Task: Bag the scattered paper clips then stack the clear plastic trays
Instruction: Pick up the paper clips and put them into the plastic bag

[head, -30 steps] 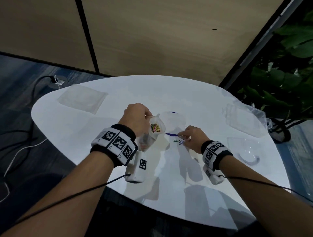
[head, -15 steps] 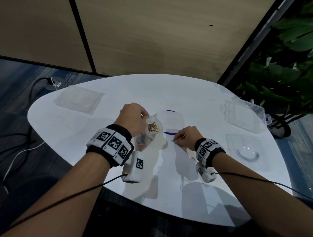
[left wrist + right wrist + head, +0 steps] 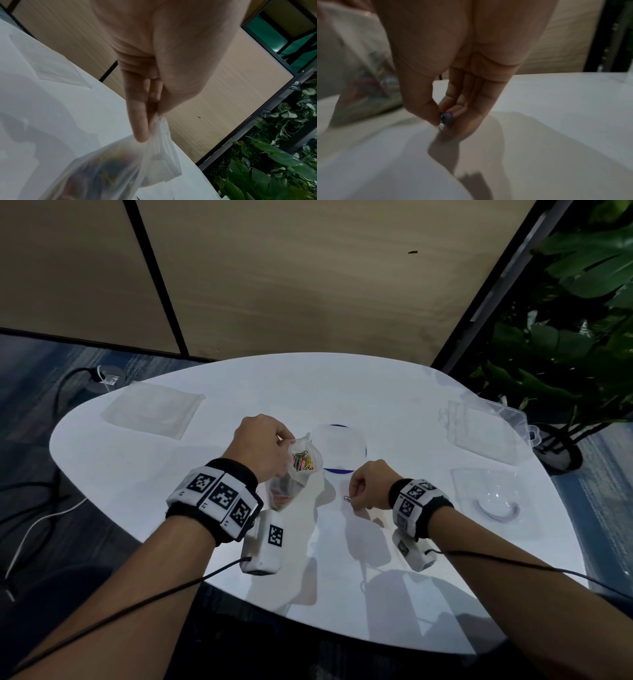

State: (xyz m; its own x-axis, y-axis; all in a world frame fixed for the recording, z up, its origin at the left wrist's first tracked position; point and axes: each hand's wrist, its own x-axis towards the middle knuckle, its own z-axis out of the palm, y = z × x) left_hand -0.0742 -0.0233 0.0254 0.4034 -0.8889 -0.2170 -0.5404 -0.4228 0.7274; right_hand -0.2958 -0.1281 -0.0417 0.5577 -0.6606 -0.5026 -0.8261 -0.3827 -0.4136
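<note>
Two hands are working over the white table (image 3: 376,392). The left hand (image 3: 260,446) is pinching the rim of a clear bag (image 3: 298,470) between thumb and fingers (image 3: 137,121), holding it up with coloured paper clips (image 3: 302,461) showing inside. At about four o'clock from the bag, the right hand (image 3: 368,484) is pinching a blue paper clip (image 3: 446,117) between thumb and fingertips, just above the tabletop. A clear tray with a blue rim (image 3: 339,448) is lying at twelve o'clock from the right hand, just beside the bag. Two more clear trays (image 3: 479,433) (image 3: 493,498) are sitting well apart at three o'clock; a flat clear sheet (image 3: 154,409) is lying at ten o'clock. Leafy plants (image 3: 565,320) are standing beyond the table.
</note>
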